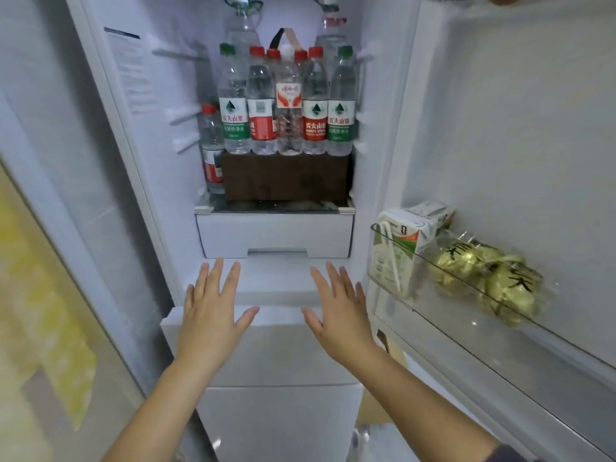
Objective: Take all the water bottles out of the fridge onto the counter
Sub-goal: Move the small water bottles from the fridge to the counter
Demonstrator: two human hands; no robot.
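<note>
Spreading wide, the fingers (217, 275) of the left hand (213, 311) are lying straight and released, gripping nothing. The right hand (340, 315) is doing the same at its three o'clock, palm down, fingers (333, 278) fanned. Both are reaching toward the open fridge (156, 168), apart from each other and well short of every bottle.

At twelve o'clock from the hands a white drawer (273, 235) is sitting closed, hiding its contents. Above it a dark brown box (286, 176) is standing on the glass shelf and carrying the water bottles (288, 128). Five are standing upright in a front row, touching side by side: green labels at the ends, red labels inside those, an orange-winged label in the middle. More red caps are showing behind. One more red-capped bottle (211, 148) is standing lower, at the box's nine o'clock. Two larger bottles (241, 31) are rising at the back.

At two o'clock of the right hand the clear door bin (450, 315) is holding a drink carton (396, 251) with a straw and a bag of gold-wrapped lumps (490, 275).
</note>
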